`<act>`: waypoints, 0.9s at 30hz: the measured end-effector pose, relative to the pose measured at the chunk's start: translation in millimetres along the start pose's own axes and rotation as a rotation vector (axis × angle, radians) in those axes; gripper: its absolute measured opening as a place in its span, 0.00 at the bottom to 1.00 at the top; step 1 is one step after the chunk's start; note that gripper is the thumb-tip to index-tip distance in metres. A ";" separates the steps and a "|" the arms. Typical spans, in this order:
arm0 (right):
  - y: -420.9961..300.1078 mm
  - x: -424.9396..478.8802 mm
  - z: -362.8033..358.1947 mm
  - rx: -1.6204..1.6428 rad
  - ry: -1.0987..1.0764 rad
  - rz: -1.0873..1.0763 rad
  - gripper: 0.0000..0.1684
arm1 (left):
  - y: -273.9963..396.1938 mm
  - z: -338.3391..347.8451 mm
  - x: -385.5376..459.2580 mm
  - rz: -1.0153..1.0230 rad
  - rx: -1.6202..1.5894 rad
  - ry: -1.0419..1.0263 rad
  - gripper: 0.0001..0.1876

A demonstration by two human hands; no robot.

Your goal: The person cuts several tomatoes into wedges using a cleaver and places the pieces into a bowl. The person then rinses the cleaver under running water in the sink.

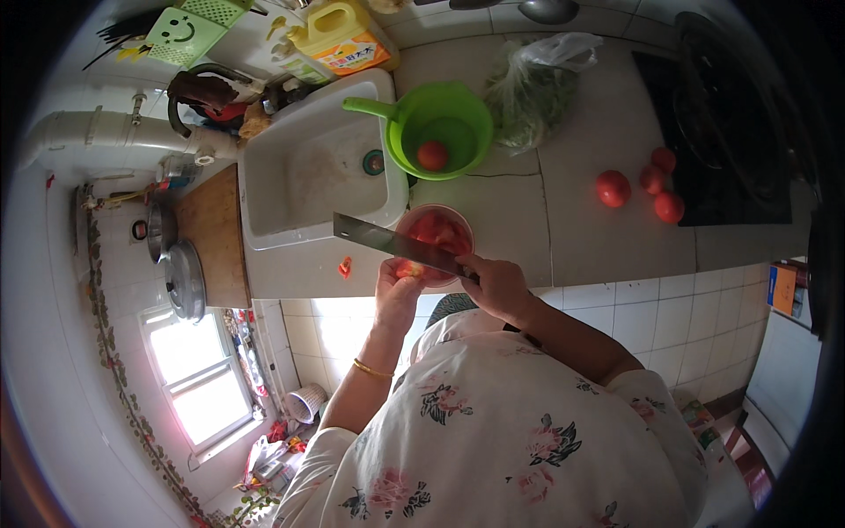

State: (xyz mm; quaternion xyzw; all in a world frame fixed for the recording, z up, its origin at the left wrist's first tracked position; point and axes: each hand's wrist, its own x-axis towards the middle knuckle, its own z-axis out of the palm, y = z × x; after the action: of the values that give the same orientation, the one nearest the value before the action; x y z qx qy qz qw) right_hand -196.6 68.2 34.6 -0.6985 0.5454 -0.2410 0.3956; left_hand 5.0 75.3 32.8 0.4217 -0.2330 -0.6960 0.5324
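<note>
My right hand [496, 285] is closed around the handle of a cleaver [389, 243], whose broad blade points left across a bowl [471, 228] of cut tomato pieces [436, 231]. Beneath the blade, my left hand [397, 290] holds a piece of tomato [409, 268] at the bowl's near left rim. A small tomato scrap [344, 267] lies on the counter to the left. Beyond the bowl stands a green plastic dipper [474, 148] with a whole tomato [432, 156] in it. Several whole tomatoes [613, 189] rest at the right. The blade hides part of the bowl.
A white sink [310, 178] is set in at the left of the tiled counter [488, 211]. A clear plastic bag of greens [538, 92] lies behind the dipper. A black cooktop [716, 145] is at the right, and a yellow detergent jug [343, 39] stands behind the sink.
</note>
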 end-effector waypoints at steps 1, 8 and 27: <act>0.6 -0.4 0.0 -0.005 -0.001 0.018 0.19 | -1.0 0.5 1.5 0.004 -0.024 0.024 0.18; -31.3 -9.4 -26.3 0.124 -0.039 -0.207 0.23 | -5.2 -12.0 11.1 -0.011 -0.324 -0.103 0.19; -2.4 -5.4 -9.9 0.067 0.078 -0.227 0.19 | 12.9 -28.2 19.9 -0.274 -0.457 -0.120 0.19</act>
State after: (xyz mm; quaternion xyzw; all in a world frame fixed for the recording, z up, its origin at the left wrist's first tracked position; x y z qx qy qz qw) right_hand -204.4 70.7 42.7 -0.7323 0.4692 -0.3292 0.3676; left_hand 34.1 56.0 20.9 0.2763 -0.0419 -0.8198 0.4998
